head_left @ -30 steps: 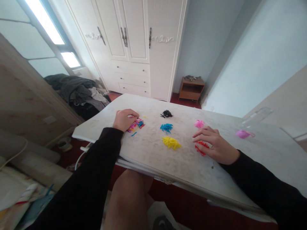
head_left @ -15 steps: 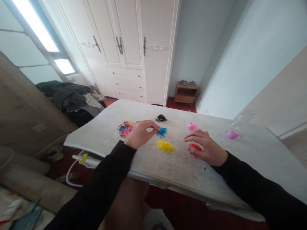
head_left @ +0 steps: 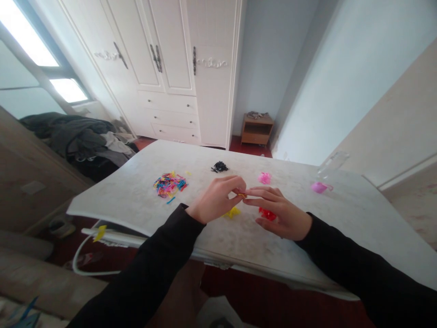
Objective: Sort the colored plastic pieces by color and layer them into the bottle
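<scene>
My left hand [head_left: 221, 196] is closed in a pinch over the table, a small yellow strip [head_left: 242, 195] between thumb and forefinger. It looks like a little elastic band, though its kind is hard to make out. Fingers stretched and apart, my right hand [head_left: 283, 212] meets the left fingertips at the strip. Beneath it lies a red pile [head_left: 268, 214], partly covered. A yellow pile [head_left: 232, 212] shows below my left hand, which hides the blue pile. Farther back are a black pile [head_left: 220, 167] and a pink pile [head_left: 264, 177]. A mixed-colour pile [head_left: 169, 184] lies to the left.
On the right of the white table [head_left: 324, 246] stand a clear bottle-like container [head_left: 332, 166] and a pink object [head_left: 320, 187]. Beyond the table are a white wardrobe [head_left: 177, 105] and a small wooden cabinet [head_left: 256, 130]. Clothes [head_left: 78, 141] are heaped at left.
My left hand has moved right from the blue pile towards my right hand, and their fingertips now meet at a yellow strip. The view has shifted slightly right.
</scene>
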`<move>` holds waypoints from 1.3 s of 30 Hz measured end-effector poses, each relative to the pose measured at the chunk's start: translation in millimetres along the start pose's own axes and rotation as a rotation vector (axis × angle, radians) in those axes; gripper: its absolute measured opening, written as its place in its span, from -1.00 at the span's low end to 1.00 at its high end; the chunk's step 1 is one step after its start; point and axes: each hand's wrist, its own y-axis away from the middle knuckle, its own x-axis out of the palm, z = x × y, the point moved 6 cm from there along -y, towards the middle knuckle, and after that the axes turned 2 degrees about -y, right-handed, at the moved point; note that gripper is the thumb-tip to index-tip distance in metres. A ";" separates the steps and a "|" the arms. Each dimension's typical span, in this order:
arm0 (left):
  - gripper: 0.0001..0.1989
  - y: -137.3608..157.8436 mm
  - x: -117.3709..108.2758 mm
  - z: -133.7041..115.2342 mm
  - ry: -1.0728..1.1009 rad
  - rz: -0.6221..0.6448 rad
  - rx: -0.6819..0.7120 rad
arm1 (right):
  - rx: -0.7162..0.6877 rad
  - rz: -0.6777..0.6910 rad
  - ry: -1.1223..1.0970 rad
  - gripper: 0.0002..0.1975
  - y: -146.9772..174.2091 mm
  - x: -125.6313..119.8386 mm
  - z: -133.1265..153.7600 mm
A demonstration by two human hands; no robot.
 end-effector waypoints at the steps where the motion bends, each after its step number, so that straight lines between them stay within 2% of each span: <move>1: -0.81 0.1 0.3 -0.4 -0.003 0.001 0.007 | -0.003 0.000 0.000 -0.50 -0.1 0.1 0.1; 10: -0.81 -2.1 -6.6 -7.2 0.016 -0.027 -0.027 | -0.021 -0.034 -0.020 -0.46 0.5 -1.6 2.4; 18: -0.93 0.7 -2.9 4.2 0.236 0.007 -0.250 | -0.046 -0.058 -0.045 -0.49 -0.4 -4.7 5.8; 24: -0.89 8.5 3.4 18.9 0.323 0.038 -0.402 | -0.043 -0.083 -0.067 -0.54 -2.0 -6.9 7.8; 29: -0.94 13.2 -11.5 22.1 0.104 0.061 -0.314 | 0.001 -0.104 -0.056 -0.59 -2.7 -8.7 7.1; 35: -0.93 20.8 -12.7 22.1 -0.205 0.230 -0.226 | 0.023 -0.108 -0.018 -0.63 -2.7 -7.7 4.8; 39: -0.85 19.3 -18.4 21.4 -0.276 0.219 -0.209 | 0.024 -0.110 -0.009 -0.67 -2.9 -8.3 4.7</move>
